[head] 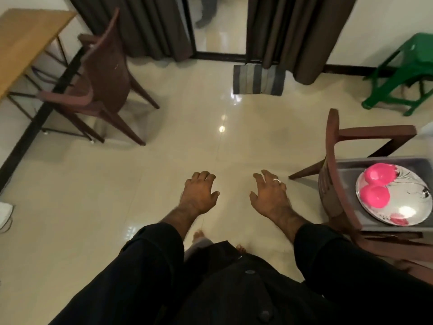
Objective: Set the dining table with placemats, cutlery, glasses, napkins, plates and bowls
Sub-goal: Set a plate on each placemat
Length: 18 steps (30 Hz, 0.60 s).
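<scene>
Both my hands hang in front of me over the bare floor, holding nothing. My left hand (199, 194) has loosely curled fingers; my right hand (269, 195), with a ring on one finger, has its fingers spread. To the right, a shiny steel plate (408, 208) with two pink bowls (377, 187) on it lies on a grey tray (346, 171) on the seat of a brown chair (332, 146). The wooden dining table (25, 41) is at the far left, well away from my hands.
A second brown chair (103, 73) stands by the table. A green plastic stool (405, 73) is at the back right. Dark curtains (297, 31) flank a doorway with a striped mat (259, 79). Glossy tile floor (187, 137) lies between them.
</scene>
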Available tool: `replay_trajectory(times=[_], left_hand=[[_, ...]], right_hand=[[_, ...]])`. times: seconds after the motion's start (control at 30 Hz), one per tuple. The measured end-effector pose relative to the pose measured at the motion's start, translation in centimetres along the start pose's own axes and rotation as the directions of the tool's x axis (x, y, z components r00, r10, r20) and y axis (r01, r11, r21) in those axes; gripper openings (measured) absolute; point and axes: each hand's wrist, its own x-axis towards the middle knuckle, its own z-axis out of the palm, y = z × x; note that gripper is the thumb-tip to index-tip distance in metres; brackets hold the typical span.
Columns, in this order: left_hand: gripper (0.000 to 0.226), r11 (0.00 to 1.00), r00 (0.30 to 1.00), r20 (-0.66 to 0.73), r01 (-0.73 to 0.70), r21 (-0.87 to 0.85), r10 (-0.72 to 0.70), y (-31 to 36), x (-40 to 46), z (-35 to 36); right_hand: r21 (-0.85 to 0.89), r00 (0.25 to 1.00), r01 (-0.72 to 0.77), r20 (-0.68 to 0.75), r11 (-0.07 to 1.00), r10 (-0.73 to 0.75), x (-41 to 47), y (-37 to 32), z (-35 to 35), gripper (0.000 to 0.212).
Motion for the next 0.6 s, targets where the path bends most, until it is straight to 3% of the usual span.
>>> replay_trajectory(times=[0.33,0.6], left_hand=[[0.061,0.974,0.975,0.067,-0.216,0.067,0.212,2.3,28.6,-7.3],[0.062,0.849,0.870,0.175,-0.490,0.198,0.461,10.4,49.5,-13.9]], right_hand=[[0.078,0.958,-0.288,0.032,0.955,0.286,20.5,6.6,-5.7,0.077],[0.213,0.858,-0.506,0.026,0.835,0.513,32.2,12.3,-12.3,0.078]])
